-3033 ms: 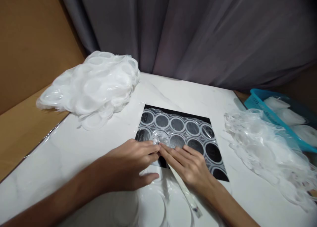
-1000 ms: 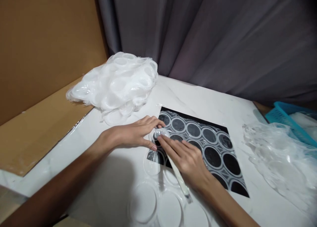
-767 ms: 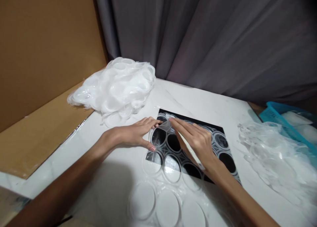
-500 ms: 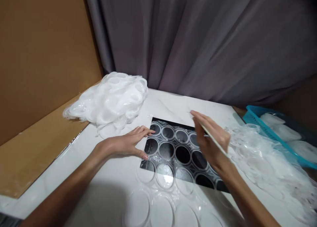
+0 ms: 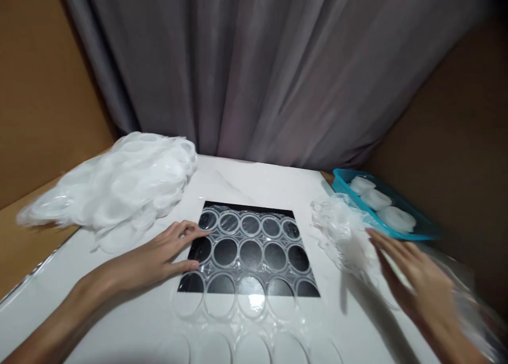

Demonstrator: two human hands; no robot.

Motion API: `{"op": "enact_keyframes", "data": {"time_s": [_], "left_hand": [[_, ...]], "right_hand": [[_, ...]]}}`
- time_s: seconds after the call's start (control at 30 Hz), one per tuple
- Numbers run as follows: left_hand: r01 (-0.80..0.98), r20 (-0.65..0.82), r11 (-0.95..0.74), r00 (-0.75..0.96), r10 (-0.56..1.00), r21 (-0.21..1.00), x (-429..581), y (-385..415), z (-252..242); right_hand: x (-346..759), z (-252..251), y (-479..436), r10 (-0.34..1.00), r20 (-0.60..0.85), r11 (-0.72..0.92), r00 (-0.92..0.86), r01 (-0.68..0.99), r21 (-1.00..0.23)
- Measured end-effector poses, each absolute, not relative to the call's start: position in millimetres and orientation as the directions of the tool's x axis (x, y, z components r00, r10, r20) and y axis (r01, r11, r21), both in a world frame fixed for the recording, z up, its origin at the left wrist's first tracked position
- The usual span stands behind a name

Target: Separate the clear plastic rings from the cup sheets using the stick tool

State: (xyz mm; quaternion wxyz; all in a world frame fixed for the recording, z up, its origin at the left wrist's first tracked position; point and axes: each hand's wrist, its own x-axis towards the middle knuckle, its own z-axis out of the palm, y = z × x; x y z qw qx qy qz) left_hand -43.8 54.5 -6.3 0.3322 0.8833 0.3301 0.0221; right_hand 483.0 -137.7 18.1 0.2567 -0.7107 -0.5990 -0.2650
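A clear plastic sheet with rows of round white-rimmed discs (image 5: 251,255) lies over a black panel (image 5: 254,295) on the white table. My left hand (image 5: 170,253) rests at the sheet's left edge, thumb and forefinger spread, fingertips touching it. Off to the right, my right hand (image 5: 416,284) is raised over a crumpled heap of clear plastic scraps (image 5: 345,231), its fingers smeared by motion. A pale strip (image 5: 399,271) shows between its thumb and fingers, seemingly the thin white stick; its ends are hidden.
A big pile of white disc sheets (image 5: 130,179) stands at the back left. At the right is a blue basket (image 5: 345,181) with several white disc stacks (image 5: 397,218) in it. A grey curtain (image 5: 246,73) hangs behind; brown boards (image 5: 35,89) flank the table.
My right hand has moved from above the disc sheet rightward to the plastic scraps. The view has turned right. My left hand stays at the sheet's left edge.
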Motion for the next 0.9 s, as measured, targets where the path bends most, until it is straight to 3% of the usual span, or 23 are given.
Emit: {"op": "enact_keyframes", "data": {"time_s": [0.07,0.13,0.3,0.47,0.6,0.67,0.77,0.83,0.9], "left_hand": [[0.587,-0.176,-0.575,0.771,0.612,0.571,-42,55,-10],[0.6,-0.163,-0.593,0.764,0.624,0.537,-41,55,-12],[0.59,-0.053,-0.664,0.764,0.643,0.46,-38,53,-13],[0.62,0.053,-0.66,0.71,0.702,0.424,-24,41,-14],[0.6,0.185,-0.737,0.722,0.667,0.312,23,15,-6],[0.544,0.22,-0.805,0.777,0.59,0.239,61,-1,-2],[0.478,0.305,-0.867,0.812,0.497,0.139,125,-19,-5],[0.468,0.373,-0.88,0.803,0.464,0.088,162,-26,-15],[0.479,0.406,-0.875,0.789,0.461,0.064,190,-28,-29]], "right_hand": [[487,-1,-144,0.811,0.585,-0.092,0.026,0.992,0.083],[489,-18,-147,0.824,0.566,-0.129,0.034,0.983,0.128],[487,-30,-146,0.818,0.555,-0.203,0.148,0.978,0.038],[489,-14,-151,0.811,0.471,-0.276,0.347,0.937,-0.215],[473,7,-142,0.598,0.679,-0.167,0.427,0.894,-0.415],[458,16,-126,0.538,0.708,-0.055,0.458,0.857,-0.512],[435,19,-89,0.74,0.565,0.111,0.365,0.762,-0.638],[426,10,-63,0.883,0.385,0.158,0.269,0.602,-0.783],[421,-5,-42,0.944,0.261,0.151,0.203,0.438,-0.886]]}}
